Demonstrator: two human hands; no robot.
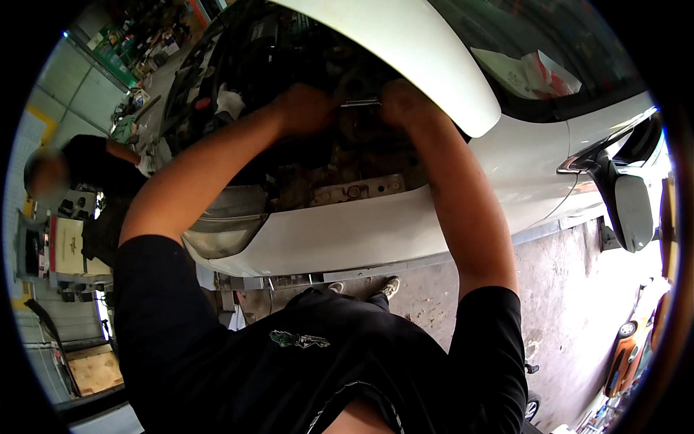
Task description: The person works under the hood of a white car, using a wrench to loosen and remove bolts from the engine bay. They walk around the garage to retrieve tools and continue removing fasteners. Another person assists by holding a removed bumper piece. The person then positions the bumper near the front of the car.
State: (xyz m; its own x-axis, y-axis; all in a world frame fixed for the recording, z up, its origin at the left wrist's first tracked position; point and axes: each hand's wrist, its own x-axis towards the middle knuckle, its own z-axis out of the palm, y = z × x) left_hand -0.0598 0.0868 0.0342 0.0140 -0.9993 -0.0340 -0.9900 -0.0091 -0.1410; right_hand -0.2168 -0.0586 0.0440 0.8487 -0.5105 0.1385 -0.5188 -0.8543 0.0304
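A person in a black short-sleeved shirt leans over the open engine bay [347, 155] of a white car [376, 231], both bare arms stretched forward into the dark, grimy space under the raised bonnet [419, 54]. The left hand [303, 108] is curled shut at one end of a slim bright metal tool [360, 103], which lies level between the two hands; the right hand [402, 101] is closed over its other end. Whether the tool is a wrench or a bar cannot be told, as the fingers cover both ends.

Below the hands, a pale metal bracket [358, 190] with bolt heads sits along the front edge of the bay, just above the white bumper [340, 242]. A clouded headlight [224, 224] is set into the corner of the car beneath the left forearm. A door mirror [632, 211] juts out at the right, and papers [524, 72] lie behind the windscreen.

At the far left, a second person in dark clothing [90, 166] stands beside the same car, near stacked cardboard boxes [69, 246]. The person's own light-coloured shoe [389, 288] shows on the stained concrete floor [564, 304] under the bumper. An orange car [627, 354] is parked at the lower right.
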